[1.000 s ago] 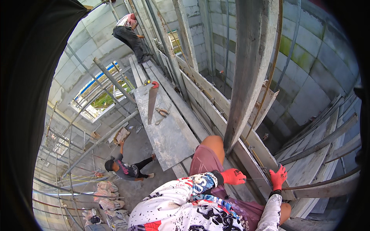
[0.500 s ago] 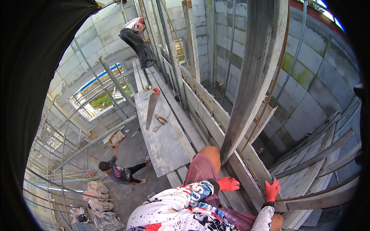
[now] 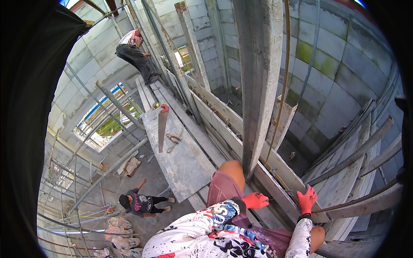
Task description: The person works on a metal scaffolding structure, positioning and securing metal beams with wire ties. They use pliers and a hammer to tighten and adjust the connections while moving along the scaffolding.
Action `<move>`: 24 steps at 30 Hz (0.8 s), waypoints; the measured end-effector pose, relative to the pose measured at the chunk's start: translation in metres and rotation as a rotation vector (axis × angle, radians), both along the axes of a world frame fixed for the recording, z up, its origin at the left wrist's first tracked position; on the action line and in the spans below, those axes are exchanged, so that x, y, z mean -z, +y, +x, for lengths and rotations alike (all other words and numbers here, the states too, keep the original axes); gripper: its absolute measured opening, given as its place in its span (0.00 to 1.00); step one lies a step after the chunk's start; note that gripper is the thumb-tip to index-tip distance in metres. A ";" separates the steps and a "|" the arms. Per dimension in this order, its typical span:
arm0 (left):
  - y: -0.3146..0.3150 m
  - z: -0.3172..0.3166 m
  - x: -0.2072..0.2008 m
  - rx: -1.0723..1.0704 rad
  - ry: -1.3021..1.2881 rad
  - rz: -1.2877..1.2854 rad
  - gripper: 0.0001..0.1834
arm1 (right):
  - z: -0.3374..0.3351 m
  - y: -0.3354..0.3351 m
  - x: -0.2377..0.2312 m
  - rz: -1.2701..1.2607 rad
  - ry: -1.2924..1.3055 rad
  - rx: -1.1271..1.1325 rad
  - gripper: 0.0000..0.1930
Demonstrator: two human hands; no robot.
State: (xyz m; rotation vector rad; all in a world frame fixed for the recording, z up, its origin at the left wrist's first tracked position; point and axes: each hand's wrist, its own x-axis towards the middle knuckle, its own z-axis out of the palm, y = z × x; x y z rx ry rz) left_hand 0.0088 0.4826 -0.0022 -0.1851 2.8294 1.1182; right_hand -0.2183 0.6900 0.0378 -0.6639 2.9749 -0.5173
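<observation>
Head camera, and it's the left hand [image 3: 256, 201] first: red-gloved, fingers bunched together over the near formwork board [image 3: 273, 188], with a faint thin strand at the tips, too fine to say whether it is pinched. Across from it, the right hand [image 3: 307, 199], also red-gloved, has its thumb and fingers parted around the top of the far formwork board [image 3: 286, 170], close to its near end; whether it grips or merely rests there, I cannot tell. The two boards run side by side up the middle, a narrow gap between them, and a weathered upright post [image 3: 258, 86] rises beside the person's bare knee [image 3: 232, 170]. Just by the right wrist, a rusty rebar [image 3: 344, 206] curves away to the right. Over to the left, on a grey panel [image 3: 185, 176], here's a handsaw [image 3: 162, 129], red handle at the far end, with pliers [image 3: 173, 138] lying just beside the blade. Farther up the planks, one co-worker [image 3: 135, 56] leans in toward the uprights; down on the floor, another co-worker [image 3: 144, 202] has an arm out near an open carton [image 3: 131, 166], the two apart, while pale sacks [image 3: 120, 232] are heaped below.
</observation>
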 end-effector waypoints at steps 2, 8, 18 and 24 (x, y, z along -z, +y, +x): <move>0.000 0.002 -0.001 -0.007 -0.021 0.001 0.25 | 0.001 -0.002 -0.001 -0.005 0.000 -0.006 0.38; 0.001 0.000 -0.011 -0.007 -0.087 0.009 0.25 | 0.000 -0.001 -0.003 0.004 -0.013 0.001 0.38; -0.001 0.002 0.003 0.026 -0.062 -0.028 0.26 | -0.003 -0.001 0.003 0.026 -0.014 -0.001 0.38; 0.000 0.002 0.005 0.012 -0.042 -0.014 0.26 | -0.005 0.003 0.008 0.021 -0.032 -0.011 0.39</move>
